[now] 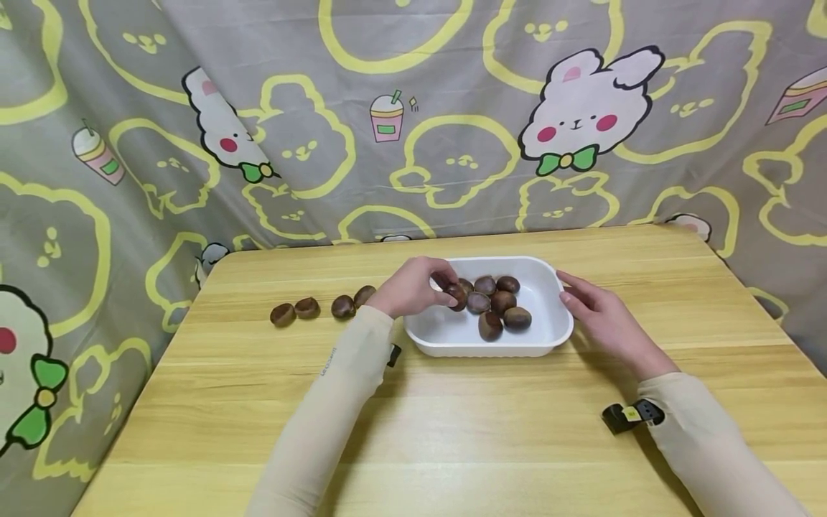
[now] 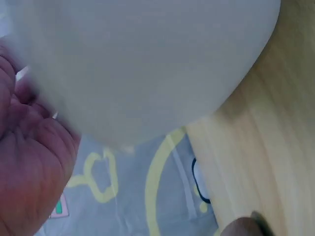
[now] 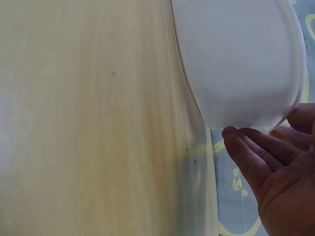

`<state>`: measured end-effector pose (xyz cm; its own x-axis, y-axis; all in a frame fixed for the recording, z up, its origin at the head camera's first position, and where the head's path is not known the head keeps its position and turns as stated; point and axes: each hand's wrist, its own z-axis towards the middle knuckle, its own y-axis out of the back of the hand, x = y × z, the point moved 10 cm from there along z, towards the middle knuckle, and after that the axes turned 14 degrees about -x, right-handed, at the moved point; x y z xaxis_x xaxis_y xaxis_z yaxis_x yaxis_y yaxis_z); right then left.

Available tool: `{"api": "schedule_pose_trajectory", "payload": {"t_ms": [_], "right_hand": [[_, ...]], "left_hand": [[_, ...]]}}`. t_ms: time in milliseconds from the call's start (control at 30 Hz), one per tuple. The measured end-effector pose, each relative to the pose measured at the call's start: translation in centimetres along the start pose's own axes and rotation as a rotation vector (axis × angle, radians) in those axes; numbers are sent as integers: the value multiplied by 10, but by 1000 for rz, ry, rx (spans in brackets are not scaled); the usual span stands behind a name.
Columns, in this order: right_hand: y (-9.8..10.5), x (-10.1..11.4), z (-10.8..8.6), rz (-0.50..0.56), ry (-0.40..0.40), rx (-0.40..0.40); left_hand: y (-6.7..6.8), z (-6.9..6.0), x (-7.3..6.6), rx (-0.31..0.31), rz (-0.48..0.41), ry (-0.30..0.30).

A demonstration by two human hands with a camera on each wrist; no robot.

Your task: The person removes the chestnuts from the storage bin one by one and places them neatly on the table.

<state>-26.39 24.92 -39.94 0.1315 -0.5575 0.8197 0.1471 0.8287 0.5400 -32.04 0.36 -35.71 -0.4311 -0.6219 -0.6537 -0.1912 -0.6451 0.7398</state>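
Observation:
In the head view my left hand (image 1: 416, 286) reaches over the left end of a white plastic tub (image 1: 539, 334) and pinches a brown chestnut (image 1: 456, 296) between thumb and fingers. Several glossy chestnuts (image 1: 503, 301) lie on the tub's floor beside it. At the tub's right end my right hand (image 1: 604, 319) rests its nearly straight fingertips against the outer wall. The right wrist view shows these fingers (image 3: 246, 152) touching the tub (image 3: 241, 64) from outside. In the left wrist view the tub's wall (image 2: 147, 73) hides what the left hand (image 2: 34, 162) holds.
Several more chestnuts (image 1: 306, 308) lie in a row on the wooden table (image 1: 491, 431), left of the tub. One chestnut (image 2: 243, 227) shows at the left wrist view's lower edge. A patterned grey curtain (image 1: 452, 93) hangs behind the table.

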Motion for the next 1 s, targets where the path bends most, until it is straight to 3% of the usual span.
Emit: {"api": "schedule_pose_trajectory", "payload": {"t_ms": [167, 467, 1000], "right_hand": [[-3, 0, 0, -2, -3, 12], [-1, 3, 1, -2, 19, 15], [0, 2, -1, 10, -2, 6]], "left_hand": [[21, -13, 0, -45, -46, 3], [50, -35, 12, -77, -36, 27], [92, -84, 56, -112, -31, 184]]}}
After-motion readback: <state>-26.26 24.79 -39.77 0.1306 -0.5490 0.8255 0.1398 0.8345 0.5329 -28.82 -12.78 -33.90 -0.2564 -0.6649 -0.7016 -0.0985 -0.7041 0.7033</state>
